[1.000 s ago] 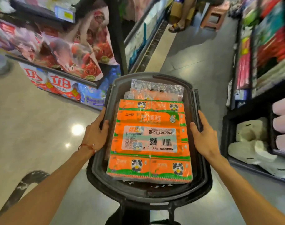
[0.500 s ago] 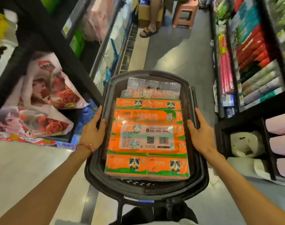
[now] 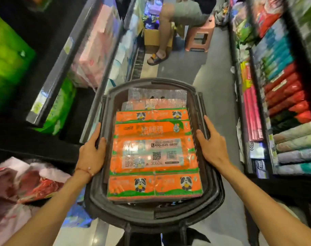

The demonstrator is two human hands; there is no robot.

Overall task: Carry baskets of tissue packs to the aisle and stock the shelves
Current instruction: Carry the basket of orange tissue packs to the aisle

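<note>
Nearest the wearer, two bare forearms reach forward to a dark plastic basket (image 3: 151,216) held out in front of the body. On its left rim the left hand (image 3: 91,155) clasps the edge, thumb inside and fingers outside. On its right rim the right hand (image 3: 213,146) clasps likewise, thumb inside and fingers laid along the edge. Gripping opposite rims at mid-length probably balances the load and keeps it level while walking. Orange tissue packs (image 3: 154,153) lie flat and stacked in the basket, filling it from the near end towards the far end, with a pale clear-wrapped pack (image 3: 158,95) against the far wall. None has been taken out, so stocking appears not yet begun. Beyond the far rim a grey floor (image 3: 213,86) runs between two shelf runs, with pink packs (image 3: 96,47) on the left and rolled goods (image 3: 293,96) on the right, both blurred. At the far end a person sits on a pink stool (image 3: 199,38) beside a cardboard box (image 3: 151,38), narrowing the passage
</note>
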